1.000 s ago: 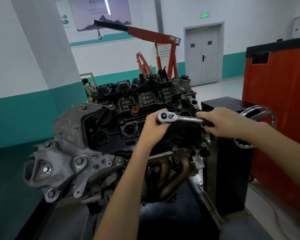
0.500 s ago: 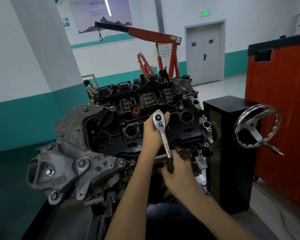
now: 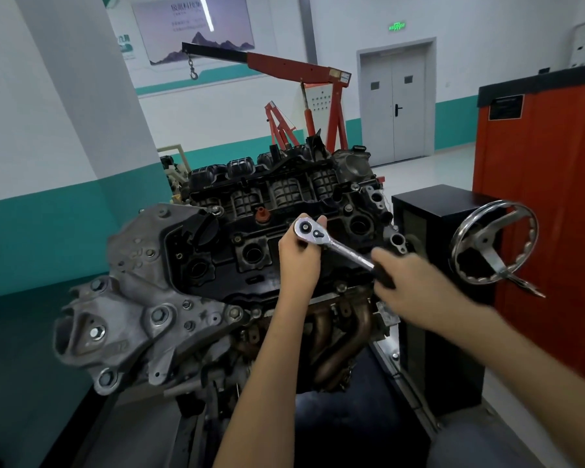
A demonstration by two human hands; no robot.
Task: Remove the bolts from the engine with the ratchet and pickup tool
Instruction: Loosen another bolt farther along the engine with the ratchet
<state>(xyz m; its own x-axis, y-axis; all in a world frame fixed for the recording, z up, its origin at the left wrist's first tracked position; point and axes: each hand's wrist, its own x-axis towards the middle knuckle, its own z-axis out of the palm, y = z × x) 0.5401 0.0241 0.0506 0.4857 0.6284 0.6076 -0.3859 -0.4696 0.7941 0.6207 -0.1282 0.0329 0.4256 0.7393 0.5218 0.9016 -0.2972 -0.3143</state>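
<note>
The ratchet [image 3: 335, 246] sits atop the engine [image 3: 217, 265], its head over the black cover and its handle slanting down to the right. The left hand [image 3: 299, 261] has its grip closed round the head. The right hand [image 3: 409, 285], blurred, seems clamped on the black handle.
</note>
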